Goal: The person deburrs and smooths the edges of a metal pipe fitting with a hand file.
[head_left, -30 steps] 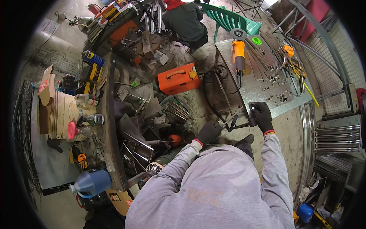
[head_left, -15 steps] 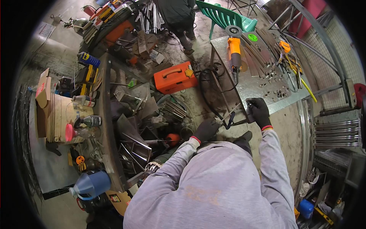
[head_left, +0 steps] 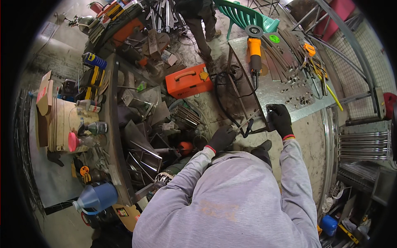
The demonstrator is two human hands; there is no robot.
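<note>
My left hand (head_left: 223, 138), in a dark glove with a red cuff, is closed on one end of a thin, pale metal strip (head_left: 248, 122). The strip slants up and away toward the near corner of a metal-topped table (head_left: 275, 93). At that corner my right hand (head_left: 282, 120), gloved the same way, has its fingers curled together. A small dark piece with a shiny spot shows by its fingertips, too little to name. An orange angle grinder (head_left: 255, 53) lies on the table beyond, disc end away from me. Several small metal rings (head_left: 304, 99) are scattered to its right.
An orange case (head_left: 188, 81) stands on the floor left of the table, near a black cable (head_left: 221, 101). Scrap metal fills a bin-like frame (head_left: 118, 136) at left. Behind are a green plastic chair (head_left: 244, 16) and another person's legs (head_left: 200, 35). Bottles line the left bench.
The other person at the back has shifted, with both legs now showing more. The view has moved slightly. My hands keep nearly the same place and hold.
</note>
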